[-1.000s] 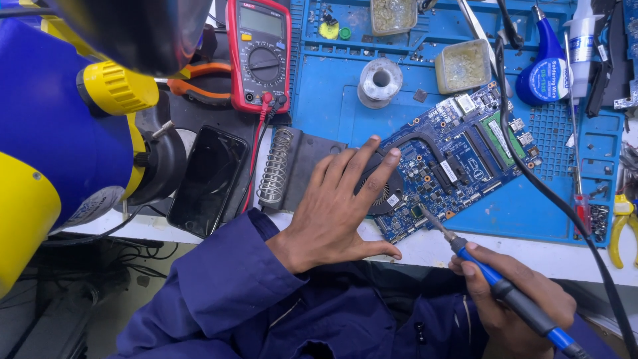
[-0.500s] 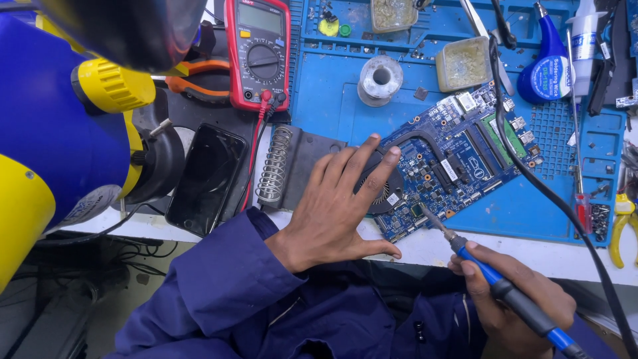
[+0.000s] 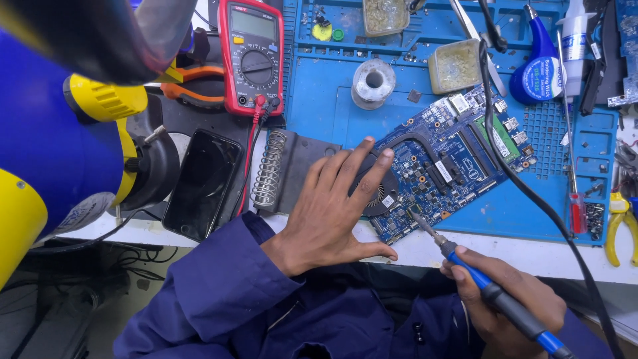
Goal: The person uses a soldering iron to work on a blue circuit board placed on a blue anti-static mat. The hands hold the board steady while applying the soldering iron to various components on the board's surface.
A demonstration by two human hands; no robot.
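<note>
Left hand: the left hand (image 3: 335, 213) lies flat, fingers spread, grasping nothing; its fingertips press on the black fan at the near-left corner of the circuit board (image 3: 446, 159).
Right hand: the right hand (image 3: 508, 299) is clenched around the blue handle of a soldering iron (image 3: 485, 286), held like a pen.
Iron tip: the thin metal tip touches the board's near edge, just beside the left fingertips.
Circuit board: blue, rectangular, lying slantwise on the blue work mat (image 3: 319, 100); it is crowded with small chips, black slots and silvery connectors.
Cable: a black cable (image 3: 531, 199) crosses over the board's right part and runs down toward the right hand, hiding a strip of components.
Iron stand: a coiled wire spring holder (image 3: 266, 169) on a dark plate sits just left of the left hand.
Phone: a black phone (image 3: 201, 183), glossy, lies face up left of the stand.
Multimeter: a red multimeter (image 3: 251, 53) with a round dial stands beyond the phone, red and black leads plugged in.
Solder: a silvery solder spool (image 3: 373, 83) rests on the mat beyond the board.
Tip cleaner: a square tin (image 3: 454, 65) of pale, crumbly material sits near the board's far corner.
Bottle: a blue rounded bottle (image 3: 537, 66) with a thin nozzle stands at the right.
Pliers: yellow-handled pliers (image 3: 619, 226) lie at the mat's right edge.
Foreground: a large blue and yellow device (image 3: 46, 146) blocks the left of the view.
</note>
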